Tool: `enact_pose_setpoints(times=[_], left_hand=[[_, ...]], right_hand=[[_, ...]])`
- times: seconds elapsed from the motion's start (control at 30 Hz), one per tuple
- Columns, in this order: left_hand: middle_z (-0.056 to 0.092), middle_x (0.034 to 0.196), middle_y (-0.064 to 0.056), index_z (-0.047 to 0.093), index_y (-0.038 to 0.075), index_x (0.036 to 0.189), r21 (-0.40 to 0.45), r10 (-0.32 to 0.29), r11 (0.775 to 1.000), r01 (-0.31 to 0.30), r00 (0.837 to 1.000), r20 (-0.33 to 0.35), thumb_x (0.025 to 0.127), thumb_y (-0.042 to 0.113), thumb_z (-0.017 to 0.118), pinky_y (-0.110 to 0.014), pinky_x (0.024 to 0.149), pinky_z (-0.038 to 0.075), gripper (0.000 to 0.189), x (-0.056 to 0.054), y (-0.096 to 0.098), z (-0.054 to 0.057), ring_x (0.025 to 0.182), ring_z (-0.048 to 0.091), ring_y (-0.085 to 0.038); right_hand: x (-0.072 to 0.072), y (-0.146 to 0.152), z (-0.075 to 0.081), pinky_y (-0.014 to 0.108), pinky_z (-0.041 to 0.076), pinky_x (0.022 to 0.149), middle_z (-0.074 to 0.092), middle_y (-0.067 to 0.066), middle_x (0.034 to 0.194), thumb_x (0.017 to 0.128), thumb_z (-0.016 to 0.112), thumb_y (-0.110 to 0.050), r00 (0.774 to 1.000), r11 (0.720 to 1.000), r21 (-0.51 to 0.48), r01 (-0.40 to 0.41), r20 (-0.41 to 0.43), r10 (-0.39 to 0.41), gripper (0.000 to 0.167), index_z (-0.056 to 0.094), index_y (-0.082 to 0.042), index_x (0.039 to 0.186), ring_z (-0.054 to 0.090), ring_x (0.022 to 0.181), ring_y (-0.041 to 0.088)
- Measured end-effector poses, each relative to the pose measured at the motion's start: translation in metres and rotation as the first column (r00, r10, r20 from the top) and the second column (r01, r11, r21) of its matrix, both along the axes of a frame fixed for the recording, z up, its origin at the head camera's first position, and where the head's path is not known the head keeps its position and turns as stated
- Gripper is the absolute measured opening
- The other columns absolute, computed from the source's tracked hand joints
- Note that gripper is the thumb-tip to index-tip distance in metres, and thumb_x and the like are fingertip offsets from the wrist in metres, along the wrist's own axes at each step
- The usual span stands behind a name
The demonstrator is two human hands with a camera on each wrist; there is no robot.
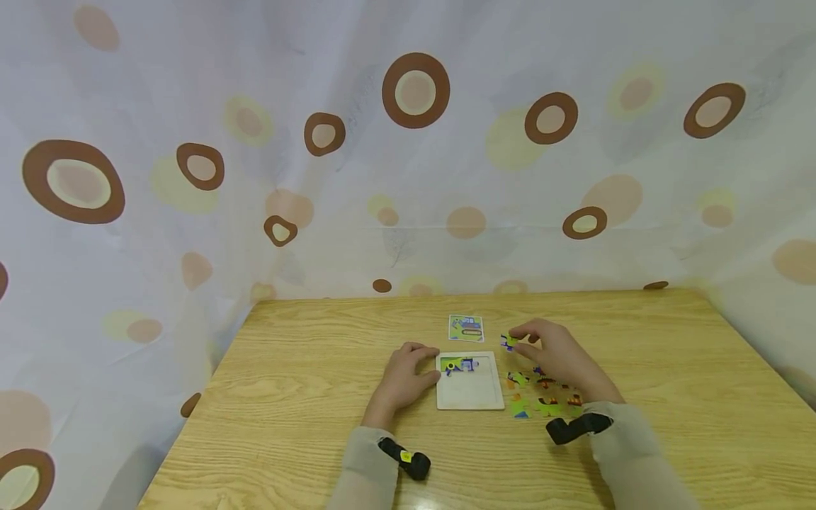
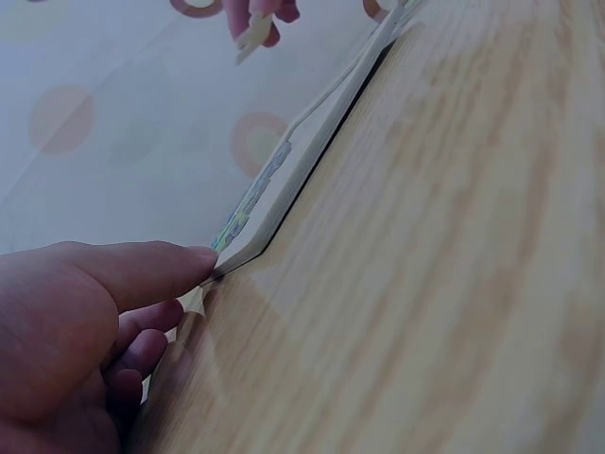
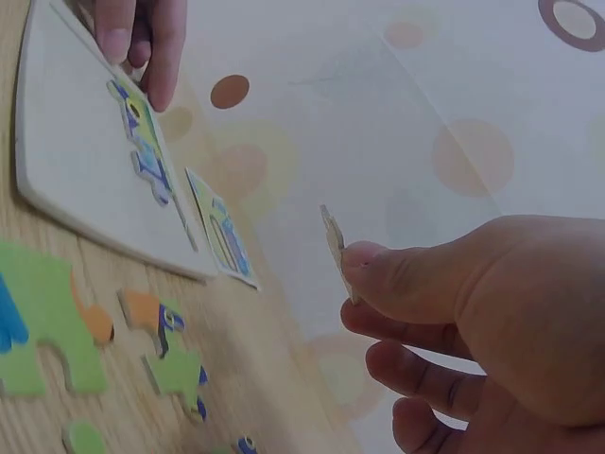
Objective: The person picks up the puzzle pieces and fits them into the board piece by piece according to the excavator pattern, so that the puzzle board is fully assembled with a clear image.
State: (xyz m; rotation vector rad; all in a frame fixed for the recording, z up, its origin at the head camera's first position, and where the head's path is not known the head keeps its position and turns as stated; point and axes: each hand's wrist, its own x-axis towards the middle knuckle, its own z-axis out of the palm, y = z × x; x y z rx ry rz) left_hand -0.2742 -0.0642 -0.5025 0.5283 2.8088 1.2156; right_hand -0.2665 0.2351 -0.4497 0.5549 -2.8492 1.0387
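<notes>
My right hand (image 1: 553,350) pinches a small jigsaw piece (image 1: 508,342) between thumb and index finger, raised above the table beyond the loose pieces. In the right wrist view the piece (image 3: 333,248) appears nearly edge-on. A white puzzle tray (image 1: 470,395) lies flat, with joined green, yellow and purple pieces (image 1: 460,365) in its upper left part. My left hand (image 1: 403,375) rests at the tray's left edge, thumb and index finger spread along it. In the left wrist view its thumb (image 2: 165,270) touches the tray's corner; the other fingers are partly hidden.
Several loose jigsaw pieces (image 1: 520,407) in green, orange and dark colours lie right of the tray, some beneath my right hand. A square picture card (image 1: 466,328) lies behind the tray. The wooden table (image 1: 306,397) meets a spotted cloth (image 1: 350,248) at its far side.
</notes>
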Motion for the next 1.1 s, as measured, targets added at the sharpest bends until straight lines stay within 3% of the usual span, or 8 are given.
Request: enact_pose_setpoints(times=[0.43,0.8,1.1], left_hand=[[0.052,0.130,-0.008,0.064,0.012,0.132,0.001,-0.011,1.000,0.011,1.000,-0.005,0.093,0.020,0.069,-0.048,0.104,0.036,0.040,-0.001,0.003,0.002,0.123,0.046,-0.030],[0.052,0.130,-0.008,0.064,0.012,0.131,0.002,-0.006,1.000,0.006,1.000,-0.003,0.092,0.020,0.070,-0.048,0.104,0.037,0.040,-0.004,0.001,0.000,0.123,0.046,-0.030],[0.052,0.132,-0.009,0.064,0.012,0.131,-0.009,-0.006,1.000,0.006,1.000,0.000,0.092,0.020,0.069,-0.048,0.105,0.036,0.040,-0.003,0.000,-0.002,0.124,0.045,-0.031]], right_hand=[[-0.005,-0.022,-0.003,0.044,0.051,0.079,0.066,0.012,0.115,0.095,0.065,-0.008,0.999,0.999,-0.035,-0.041,0.019,0.042,0.024,0.070,-0.003,0.118,0.057,0.100,0.030],[-0.007,-0.034,-0.012,0.049,0.051,0.087,0.067,0.010,0.114,0.095,0.064,-0.006,0.997,0.998,0.005,-0.065,0.033,0.065,0.019,0.073,-0.005,0.111,0.060,0.103,0.030],[-0.007,-0.040,-0.021,0.045,0.051,0.086,0.065,0.005,0.114,0.096,0.063,-0.007,0.994,0.998,0.024,-0.055,0.097,0.052,0.018,0.074,-0.009,0.111,0.059,0.099,0.022]])
